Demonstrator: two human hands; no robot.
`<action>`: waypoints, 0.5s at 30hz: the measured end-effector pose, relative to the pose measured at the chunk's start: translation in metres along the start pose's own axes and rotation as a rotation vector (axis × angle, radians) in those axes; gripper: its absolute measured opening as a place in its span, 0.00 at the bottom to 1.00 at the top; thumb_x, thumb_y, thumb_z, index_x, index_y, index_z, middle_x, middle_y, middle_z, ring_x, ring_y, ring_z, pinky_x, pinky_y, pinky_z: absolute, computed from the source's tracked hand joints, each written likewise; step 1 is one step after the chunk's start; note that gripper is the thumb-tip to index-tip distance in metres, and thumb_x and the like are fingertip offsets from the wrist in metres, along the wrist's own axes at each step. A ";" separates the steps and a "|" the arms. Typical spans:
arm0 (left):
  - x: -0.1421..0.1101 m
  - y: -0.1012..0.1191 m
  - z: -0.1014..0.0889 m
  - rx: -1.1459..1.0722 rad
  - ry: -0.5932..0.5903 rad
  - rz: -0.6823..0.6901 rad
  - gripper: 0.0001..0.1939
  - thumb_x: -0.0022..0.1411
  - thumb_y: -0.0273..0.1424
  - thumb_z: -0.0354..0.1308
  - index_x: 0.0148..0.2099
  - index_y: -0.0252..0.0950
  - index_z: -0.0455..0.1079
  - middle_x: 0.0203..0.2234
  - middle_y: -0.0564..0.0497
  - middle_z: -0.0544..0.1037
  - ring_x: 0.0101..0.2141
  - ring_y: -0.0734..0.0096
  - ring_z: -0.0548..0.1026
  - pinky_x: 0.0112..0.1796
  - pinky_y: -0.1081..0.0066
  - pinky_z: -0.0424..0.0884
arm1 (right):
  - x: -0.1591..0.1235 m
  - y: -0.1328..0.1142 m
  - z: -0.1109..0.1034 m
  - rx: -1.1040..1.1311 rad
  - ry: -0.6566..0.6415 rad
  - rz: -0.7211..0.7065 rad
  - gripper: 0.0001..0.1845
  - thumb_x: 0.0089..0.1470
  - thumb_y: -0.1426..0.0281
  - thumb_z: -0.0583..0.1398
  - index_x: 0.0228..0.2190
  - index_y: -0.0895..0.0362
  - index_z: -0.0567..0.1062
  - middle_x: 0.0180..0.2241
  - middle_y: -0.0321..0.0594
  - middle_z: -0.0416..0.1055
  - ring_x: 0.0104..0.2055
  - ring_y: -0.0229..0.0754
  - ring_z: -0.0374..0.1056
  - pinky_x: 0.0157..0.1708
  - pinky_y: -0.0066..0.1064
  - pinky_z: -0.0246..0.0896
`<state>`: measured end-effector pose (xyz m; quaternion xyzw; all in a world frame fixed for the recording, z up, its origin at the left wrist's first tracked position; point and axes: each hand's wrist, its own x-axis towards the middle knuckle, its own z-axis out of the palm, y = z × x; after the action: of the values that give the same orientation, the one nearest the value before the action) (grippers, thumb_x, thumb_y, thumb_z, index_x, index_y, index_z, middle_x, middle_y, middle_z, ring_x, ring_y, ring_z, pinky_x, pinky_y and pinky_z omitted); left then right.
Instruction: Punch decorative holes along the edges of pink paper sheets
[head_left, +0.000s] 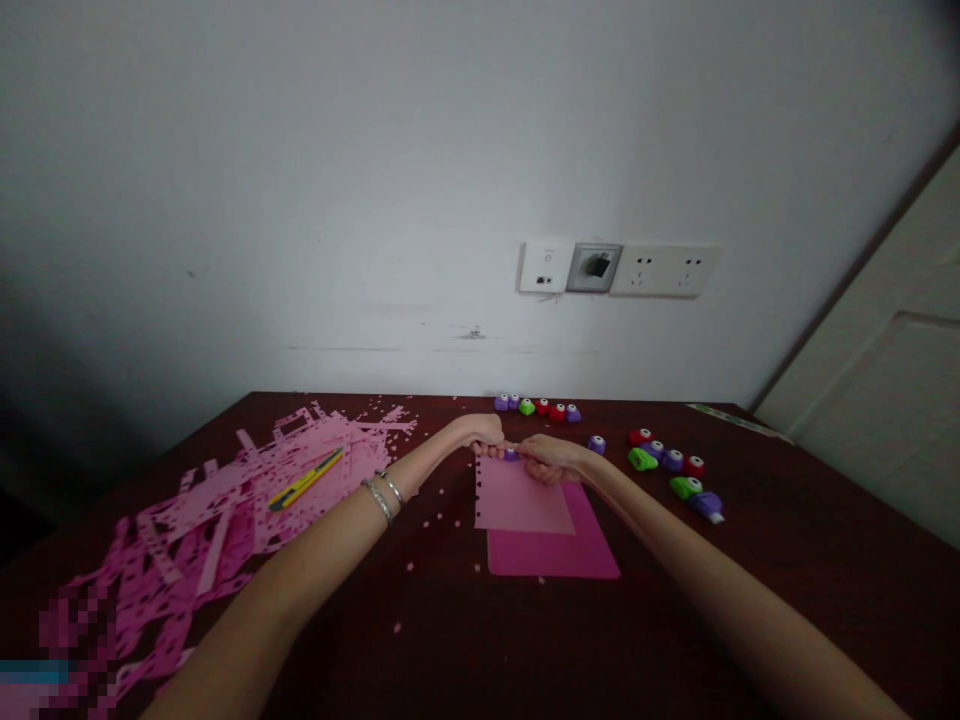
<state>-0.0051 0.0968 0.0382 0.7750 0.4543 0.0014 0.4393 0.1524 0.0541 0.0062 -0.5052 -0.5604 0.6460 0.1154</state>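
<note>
A light pink sheet of paper [525,505] with a row of small punched holes down its left edge lies over a darker pink sheet [555,555]. At its far edge is a small purple craft punch [511,454], partly covered by my fingers. My left hand [484,434] is closed at the punch's left side, its thumb reaching onto it. From the right, my right hand [551,456] is curled over the paper's far right part, with thumb and finger on the punch. What the curled fingers hold beneath is hidden.
Cut pink paper scraps [247,490] are heaped at left, with a yellow utility knife [306,480] on them. Several coloured punches stand along the back, near a red punch [556,411], and at right, near a purple punch [706,505]. A ruler-like strip [739,422] lies far right.
</note>
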 end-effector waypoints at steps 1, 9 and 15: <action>-0.002 0.000 0.000 0.018 0.020 -0.014 0.12 0.48 0.34 0.56 0.18 0.32 0.66 0.10 0.53 0.62 0.14 0.78 0.57 0.17 0.74 0.54 | -0.002 0.001 0.000 -0.015 0.021 -0.019 0.24 0.59 0.61 0.44 0.15 0.56 0.54 0.08 0.25 0.44 0.11 0.27 0.34 0.12 0.21 0.29; -0.053 -0.005 0.044 0.467 0.582 0.265 0.17 0.60 0.39 0.45 0.34 0.34 0.71 0.31 0.45 0.74 0.35 0.64 0.70 0.35 0.67 0.65 | -0.006 0.011 -0.006 -0.336 0.499 -0.501 0.14 0.46 0.61 0.59 0.23 0.59 0.65 0.18 0.32 0.62 0.18 0.31 0.57 0.17 0.23 0.50; -0.093 -0.013 0.093 0.673 0.364 0.429 0.31 0.64 0.47 0.36 0.57 0.30 0.59 0.58 0.36 0.54 0.59 0.48 0.47 0.54 0.55 0.47 | 0.003 0.015 0.000 -0.658 0.568 -0.719 0.19 0.43 0.73 0.61 0.41 0.60 0.70 0.40 0.44 0.70 0.35 0.38 0.65 0.36 0.31 0.60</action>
<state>-0.0312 -0.0293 0.0096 0.9389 0.3281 0.0810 0.0649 0.1572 0.0512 -0.0082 -0.4461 -0.8162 0.1956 0.3109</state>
